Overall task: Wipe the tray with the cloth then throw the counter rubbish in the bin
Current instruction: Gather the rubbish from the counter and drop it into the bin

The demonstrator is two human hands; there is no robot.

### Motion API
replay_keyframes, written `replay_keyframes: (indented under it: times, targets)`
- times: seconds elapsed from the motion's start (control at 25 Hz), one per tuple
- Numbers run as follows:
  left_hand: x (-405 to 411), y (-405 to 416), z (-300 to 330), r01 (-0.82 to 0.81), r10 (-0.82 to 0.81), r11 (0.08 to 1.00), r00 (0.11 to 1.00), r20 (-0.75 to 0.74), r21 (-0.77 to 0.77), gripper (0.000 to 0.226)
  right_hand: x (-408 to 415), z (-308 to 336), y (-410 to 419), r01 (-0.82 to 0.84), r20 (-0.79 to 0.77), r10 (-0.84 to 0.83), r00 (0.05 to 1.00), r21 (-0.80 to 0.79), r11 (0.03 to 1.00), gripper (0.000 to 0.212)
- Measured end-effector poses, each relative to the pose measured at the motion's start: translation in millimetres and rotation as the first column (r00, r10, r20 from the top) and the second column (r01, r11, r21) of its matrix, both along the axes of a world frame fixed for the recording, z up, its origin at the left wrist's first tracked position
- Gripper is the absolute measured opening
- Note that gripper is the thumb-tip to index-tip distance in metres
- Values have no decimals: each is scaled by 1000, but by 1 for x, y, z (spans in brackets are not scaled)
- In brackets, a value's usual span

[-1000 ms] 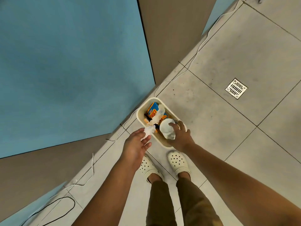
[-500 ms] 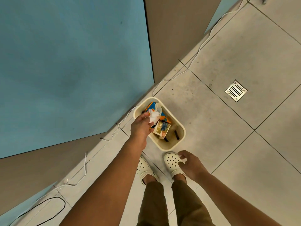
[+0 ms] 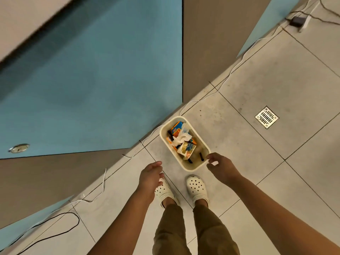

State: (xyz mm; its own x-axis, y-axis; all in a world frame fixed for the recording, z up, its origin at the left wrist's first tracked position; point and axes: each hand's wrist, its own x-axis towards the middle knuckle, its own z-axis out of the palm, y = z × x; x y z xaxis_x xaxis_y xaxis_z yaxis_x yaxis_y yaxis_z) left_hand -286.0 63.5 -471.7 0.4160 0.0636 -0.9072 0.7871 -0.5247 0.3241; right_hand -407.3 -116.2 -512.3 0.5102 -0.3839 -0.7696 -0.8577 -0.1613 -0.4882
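While both hands hang loose and hold nothing, the right hand (image 3: 221, 167) is just beside the near corner of the cream bin (image 3: 206, 147) and the left hand (image 3: 150, 176) is further off. Crumpled tissue (image 3: 181, 138) and snack wrappers (image 3: 187, 150) lie inside the bin, ahead of both hands.

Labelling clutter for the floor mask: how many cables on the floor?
2, perhaps more. A thin white cable runs along the wall base past the cream plastic bin. A black cable loops bottom left. More cables tangle at the top right, count unclear.
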Motion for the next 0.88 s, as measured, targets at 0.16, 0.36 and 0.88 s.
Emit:
replay_keyframes:
  times: [0.16,0.36,0.88]
  targets:
    - [5,-29,92,2,18,988,992,125,-155,18,15,100,9,-6,202,-5,979,52,999,20]
    - [10,-55,249,68,67,908,950,305,-414,22,56,255,12,-78,482,64,874,8,997,27]
    - [93,40,453,-131,537,782,637,553,-609,18,181,466,62,-296,804,270,530,-123,947,23]
